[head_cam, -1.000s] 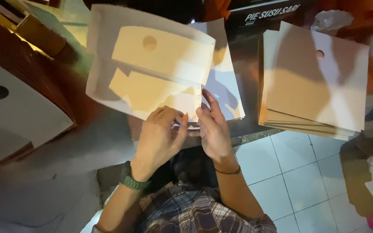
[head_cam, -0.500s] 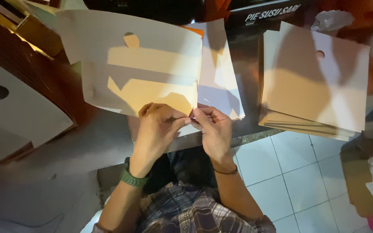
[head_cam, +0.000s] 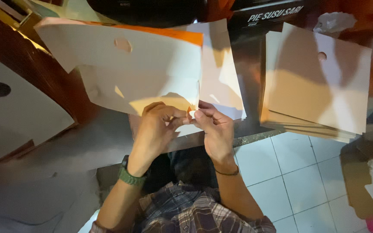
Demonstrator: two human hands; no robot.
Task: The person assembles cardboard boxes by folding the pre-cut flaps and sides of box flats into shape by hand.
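A flat white cardboard box blank [head_cam: 139,69] with a round hole and an orange edge is half folded above the dark table. My left hand [head_cam: 154,129], with a green watch at the wrist, pinches its lower edge. My right hand [head_cam: 214,131] pinches the same edge beside it, fingertips nearly meeting at a small tab. Under the blank lie more white sheets [head_cam: 223,82].
A stack of flat cardboard blanks [head_cam: 316,86] with a hole sits at the right on the table. Another white blank [head_cam: 18,108] with a hole lies at the left. A black box [head_cam: 273,15] stands at the back. White floor tiles [head_cam: 281,172] show below the table edge.
The blank has been folded up and swung left, so its orange edge shows on top. Both hands have drawn closer together on its lower edge.
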